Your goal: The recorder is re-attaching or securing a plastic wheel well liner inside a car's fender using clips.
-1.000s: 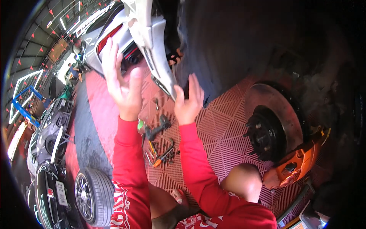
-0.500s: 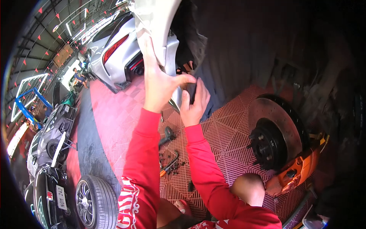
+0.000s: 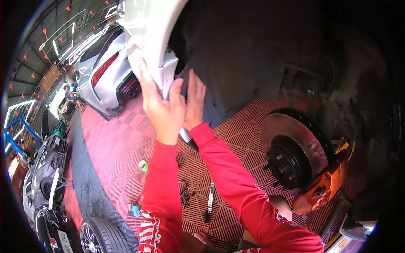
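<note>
**Both hands up on the white fender edge, wheel off, brake bare**

I'm looking up into a dark wheel arch liner [image 3: 253, 63] that fills most of the view, and it sits open to me because the wheel is off. Along its near lip runs the white fender panel [image 3: 145, 38], curving down to a narrow point. Below lies the red tiled floor [image 3: 114, 143].

To the right, the brake disc [image 3: 295, 143] stands exposed on its hub, an orange caliper [image 3: 327, 185] clamped at its lower edge. A loose wheel with tyre [image 3: 101, 238] lies low on the left, out of the working space.

Now the hands. My left hand [image 3: 162, 107] wraps the lower edge of the fender panel, fingers curled behind it and thumb up in front, which I judge steadies the panel. My right hand [image 3: 195, 101] lies flat and open just beside it, palm pressed to the liner where liner meets panel; it grips nothing that I can see.

Small things last: a ratchet handle [image 3: 210, 198] and dark fasteners [image 3: 185, 194] lie on the floor under my arms, within reach, with a green can [image 3: 144, 165] to their left.
</note>
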Demonstrator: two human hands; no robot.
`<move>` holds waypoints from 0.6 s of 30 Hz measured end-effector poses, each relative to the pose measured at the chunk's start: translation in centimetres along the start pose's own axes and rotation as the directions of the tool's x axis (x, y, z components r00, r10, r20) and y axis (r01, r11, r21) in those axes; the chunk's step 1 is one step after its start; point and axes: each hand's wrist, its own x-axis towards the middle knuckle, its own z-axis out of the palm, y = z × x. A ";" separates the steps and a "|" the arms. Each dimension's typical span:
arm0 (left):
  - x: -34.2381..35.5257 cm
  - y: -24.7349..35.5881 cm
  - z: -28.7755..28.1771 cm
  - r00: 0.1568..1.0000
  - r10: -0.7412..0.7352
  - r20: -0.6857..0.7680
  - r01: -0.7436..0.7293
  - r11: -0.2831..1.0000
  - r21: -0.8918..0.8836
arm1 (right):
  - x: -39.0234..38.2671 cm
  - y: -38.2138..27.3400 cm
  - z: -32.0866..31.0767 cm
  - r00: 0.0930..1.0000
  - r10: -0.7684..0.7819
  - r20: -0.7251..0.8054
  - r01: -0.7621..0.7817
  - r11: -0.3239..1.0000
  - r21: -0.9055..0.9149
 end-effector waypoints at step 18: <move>-5.3 3.3 2.0 0.995 -0.100 0.017 0.087 0.925 0.370 | -4.3 1.8 -10.0 0.844 0.279 -0.458 -0.371 0.921 -0.122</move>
